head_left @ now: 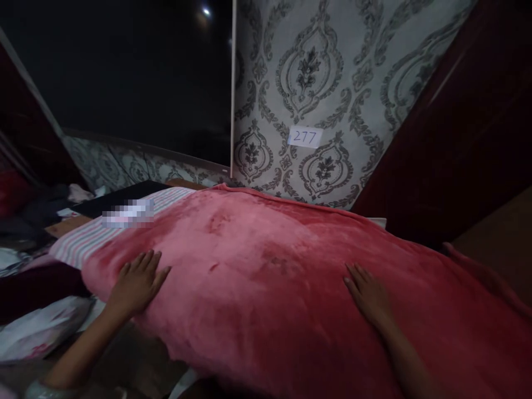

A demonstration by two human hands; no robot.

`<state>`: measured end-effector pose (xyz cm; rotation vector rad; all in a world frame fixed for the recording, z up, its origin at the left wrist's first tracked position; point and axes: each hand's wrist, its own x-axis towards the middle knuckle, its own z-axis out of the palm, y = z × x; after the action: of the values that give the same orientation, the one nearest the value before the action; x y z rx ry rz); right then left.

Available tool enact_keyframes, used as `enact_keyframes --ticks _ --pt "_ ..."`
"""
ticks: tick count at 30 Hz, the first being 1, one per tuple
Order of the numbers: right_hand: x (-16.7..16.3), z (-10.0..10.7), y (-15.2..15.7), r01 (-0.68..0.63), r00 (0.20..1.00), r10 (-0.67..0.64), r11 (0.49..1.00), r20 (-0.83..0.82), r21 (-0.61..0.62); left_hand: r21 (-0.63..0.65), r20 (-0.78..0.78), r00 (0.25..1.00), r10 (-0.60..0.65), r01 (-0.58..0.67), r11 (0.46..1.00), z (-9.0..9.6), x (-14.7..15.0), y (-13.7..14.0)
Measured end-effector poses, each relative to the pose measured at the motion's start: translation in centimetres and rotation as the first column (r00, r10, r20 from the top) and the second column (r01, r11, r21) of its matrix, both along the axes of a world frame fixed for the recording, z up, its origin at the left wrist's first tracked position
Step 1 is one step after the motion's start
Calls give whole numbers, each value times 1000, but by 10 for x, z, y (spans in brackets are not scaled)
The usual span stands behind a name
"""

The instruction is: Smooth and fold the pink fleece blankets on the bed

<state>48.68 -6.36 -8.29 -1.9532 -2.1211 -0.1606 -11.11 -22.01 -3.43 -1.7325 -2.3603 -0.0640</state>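
Two bare hands lie flat on a pink fleece blanket that covers most of the bed in the head camera's view. On the near left edge of the blanket the left hand rests palm down with its fingers spread and straight, gripping nothing, its forearm coming up from the lower left corner. Well apart from it, toward the right of the middle, the right hand also lies palm down, fingers extended and close together, pointing up and to the left, clamped on nothing. The blanket stretches between and beyond both hands, reaching back to the wall and running off the lower right edge of the frame, with darker brushed patches in its nap near the middle. Under its far left corner a striped sheet shows, pink and pale lines. Behind the bed stands damask wallpaper in grey, and a small white label reading 277 is stuck on it just above the blanket's far edge. Left of the wallpaper a dark window fills the upper left. Crumpled white cloth lies low at the left, beside the left forearm.
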Motion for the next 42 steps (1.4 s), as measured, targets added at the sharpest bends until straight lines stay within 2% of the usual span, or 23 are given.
enact_keyframes --ticks 4,9,12,18,26,28,30,33,35,37,39,42 --pt "2 -6 3 -12 999 12 999 -30 31 70 -25 1000 7 -6 998 -6 4 -11" --pt "5 -9 3 -8 998 9 1000 -57 24 159 35 997 -63 56 986 -7 1 -14" --pt "6 -10 3 -15 997 17 1000 -77 24 167 91 992 -85 69 984 -1 -2 -16" --pt "10 -11 5 -20 995 22 1000 -100 25 122 211 976 -44 18 992 18 -1 -16" --pt "13 -11 8 -34 994 33 999 -109 -3 119 221 973 -71 46 992 32 -6 2" --pt "9 -9 7 -27 996 26 1000 -85 -13 139 243 969 -48 14 990 33 -8 3" --pt "4 -5 5 -19 998 18 1000 -57 -15 196 346 938 -10 -62 979 34 -10 3" --pt "-3 4 1 -2 1000 2 1000 -30 -23 309 535 844 51 -251 917 39 -12 4" --pt "-8 10 -1 8 1000 -9 999 -24 -43 373 578 816 38 -304 877 47 -9 12" --pt "-12 15 -3 21 1000 -22 998 -18 -64 458 546 835 -68 -230 859 57 3 30" --pt "-14 19 -5 25 1000 -26 998 -12 -64 515 503 833 -230 -75 854 67 24 59" --pt "-18 21 -6 22 1000 -23 999 -20 -41 451 490 743 -456 232 862 78 76 116"
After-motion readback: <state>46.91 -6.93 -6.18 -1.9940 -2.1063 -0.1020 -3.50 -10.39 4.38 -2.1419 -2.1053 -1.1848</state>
